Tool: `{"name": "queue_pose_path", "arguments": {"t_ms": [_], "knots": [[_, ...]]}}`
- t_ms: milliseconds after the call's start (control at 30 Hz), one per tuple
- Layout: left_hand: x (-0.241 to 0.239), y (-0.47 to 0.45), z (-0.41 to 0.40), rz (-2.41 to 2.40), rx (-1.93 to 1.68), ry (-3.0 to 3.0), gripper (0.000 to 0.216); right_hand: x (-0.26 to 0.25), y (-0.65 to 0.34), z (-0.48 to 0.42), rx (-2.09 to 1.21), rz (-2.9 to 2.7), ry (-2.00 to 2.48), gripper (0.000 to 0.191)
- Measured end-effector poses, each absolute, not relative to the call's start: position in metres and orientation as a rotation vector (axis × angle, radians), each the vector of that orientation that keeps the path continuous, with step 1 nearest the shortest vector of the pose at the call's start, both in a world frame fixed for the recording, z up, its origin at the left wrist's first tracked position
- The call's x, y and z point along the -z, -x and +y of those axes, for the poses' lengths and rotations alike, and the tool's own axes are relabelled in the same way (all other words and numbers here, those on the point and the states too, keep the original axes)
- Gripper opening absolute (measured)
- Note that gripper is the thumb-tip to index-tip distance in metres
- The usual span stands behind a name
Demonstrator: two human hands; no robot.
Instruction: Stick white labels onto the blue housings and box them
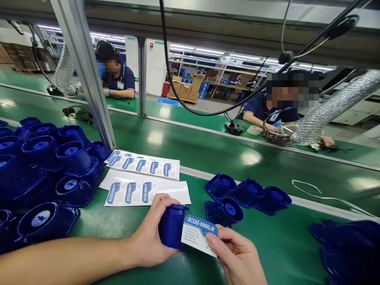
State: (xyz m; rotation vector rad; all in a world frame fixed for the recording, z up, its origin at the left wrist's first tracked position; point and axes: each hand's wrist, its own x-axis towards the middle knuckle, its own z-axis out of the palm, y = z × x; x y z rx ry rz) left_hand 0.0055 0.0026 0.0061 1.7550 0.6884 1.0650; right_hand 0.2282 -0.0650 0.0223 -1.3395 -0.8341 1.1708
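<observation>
My left hand (151, 237) is wrapped round a dark blue plastic housing (171, 226), held just above the green table near the front edge. My right hand (237, 257) pinches a blue and white label (197, 235) printed DCS2Q-5000L/H, and the label's left edge lies against the housing's side. Just behind my hands lie label sheets (139, 193), with a second sheet (145, 165) farther back.
A pile of blue housings (44, 170) fills the left side. Several more housings (246, 194) lie right of centre, and others (350, 245) at the far right. A metal post (86, 75) rises at the left. Two people sit across the green conveyor (208, 146). A white cord (323, 196) lies to the right.
</observation>
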Motion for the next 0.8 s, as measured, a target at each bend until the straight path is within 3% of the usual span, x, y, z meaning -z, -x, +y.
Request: {"name": "queue_pose_path", "arguments": {"t_ms": [800], "knots": [[-0.009,-0.006,0.003,0.697,-0.985,-1.72,0.087,-0.014,-0.217,-0.067,-1.177,-1.005,1.371,0.028]]}}
